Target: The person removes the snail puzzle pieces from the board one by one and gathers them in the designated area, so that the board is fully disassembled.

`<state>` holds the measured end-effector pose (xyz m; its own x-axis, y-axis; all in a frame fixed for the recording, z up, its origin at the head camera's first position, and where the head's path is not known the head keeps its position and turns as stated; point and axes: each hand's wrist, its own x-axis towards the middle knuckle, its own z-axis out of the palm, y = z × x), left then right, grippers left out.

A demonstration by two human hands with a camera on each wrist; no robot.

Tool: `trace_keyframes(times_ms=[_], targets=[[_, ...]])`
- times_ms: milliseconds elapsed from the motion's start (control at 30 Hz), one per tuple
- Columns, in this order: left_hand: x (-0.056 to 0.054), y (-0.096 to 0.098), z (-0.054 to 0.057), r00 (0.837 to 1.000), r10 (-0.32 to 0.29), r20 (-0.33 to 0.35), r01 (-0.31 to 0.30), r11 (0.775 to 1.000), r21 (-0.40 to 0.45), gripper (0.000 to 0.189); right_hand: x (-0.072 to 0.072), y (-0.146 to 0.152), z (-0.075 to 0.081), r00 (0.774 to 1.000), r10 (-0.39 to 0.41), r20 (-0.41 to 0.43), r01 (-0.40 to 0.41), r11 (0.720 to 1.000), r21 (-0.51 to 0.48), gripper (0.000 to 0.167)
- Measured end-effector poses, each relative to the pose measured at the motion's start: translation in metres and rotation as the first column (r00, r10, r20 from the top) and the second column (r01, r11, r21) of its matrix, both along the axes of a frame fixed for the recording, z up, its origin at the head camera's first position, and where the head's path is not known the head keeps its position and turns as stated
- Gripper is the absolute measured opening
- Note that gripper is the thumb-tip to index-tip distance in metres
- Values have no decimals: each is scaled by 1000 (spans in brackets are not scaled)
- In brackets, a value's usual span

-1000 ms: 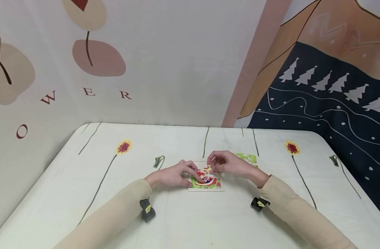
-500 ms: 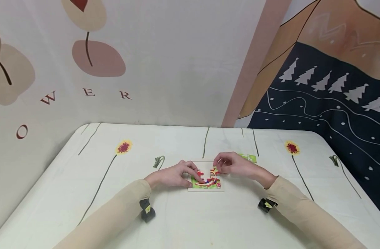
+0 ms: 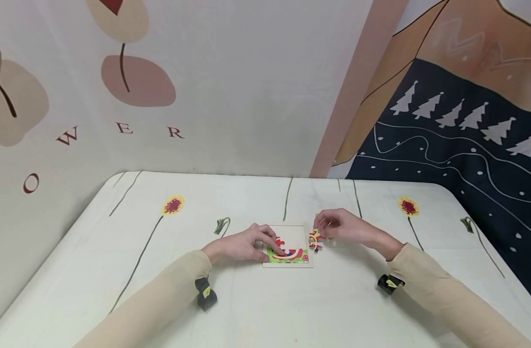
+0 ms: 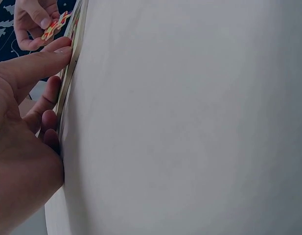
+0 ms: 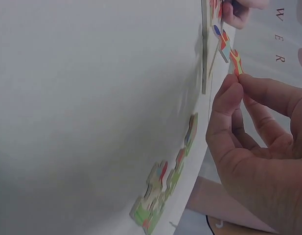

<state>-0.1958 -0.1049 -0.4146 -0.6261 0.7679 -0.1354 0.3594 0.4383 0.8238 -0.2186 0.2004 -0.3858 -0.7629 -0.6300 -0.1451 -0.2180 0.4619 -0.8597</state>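
A square jigsaw board (image 3: 291, 233) lies on the table, its upper part bare and green-and-red puzzle pieces (image 3: 297, 256) filling its lower part. My left hand (image 3: 243, 245) rests at the board's left side, with the index finger stretched over the pieces and pressing there. Just past the board's right edge, my right hand (image 3: 349, 229) pinches joined red-and-yellow puzzle pieces (image 3: 316, 240) between thumb and fingertips. The right wrist view shows these pieces (image 5: 236, 59) raised and tilted, one hanging from the other. In the left wrist view, my left fingers (image 4: 52, 90) lie along the board's edge.
Several loose green puzzle pieces (image 5: 153, 203) lie on the table below the right hand in the right wrist view; the head view hides them behind that hand. A white cloth with printed flowers (image 3: 173, 205) covers the table. A printed curtain (image 3: 248, 96) stands behind it.
My right hand has moved right with the joined puzzle pieces, lifting them out of the board and leaving its upper part bare. The left hand has stayed in place.
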Motion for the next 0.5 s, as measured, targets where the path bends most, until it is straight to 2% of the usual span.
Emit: trace_keyframes(times_ms=[500], targets=[[-1, 1, 0, 1000, -4, -2, 4, 1000, 5, 31, -4, 23, 10, 996, -93, 4, 93, 993, 76, 21]])
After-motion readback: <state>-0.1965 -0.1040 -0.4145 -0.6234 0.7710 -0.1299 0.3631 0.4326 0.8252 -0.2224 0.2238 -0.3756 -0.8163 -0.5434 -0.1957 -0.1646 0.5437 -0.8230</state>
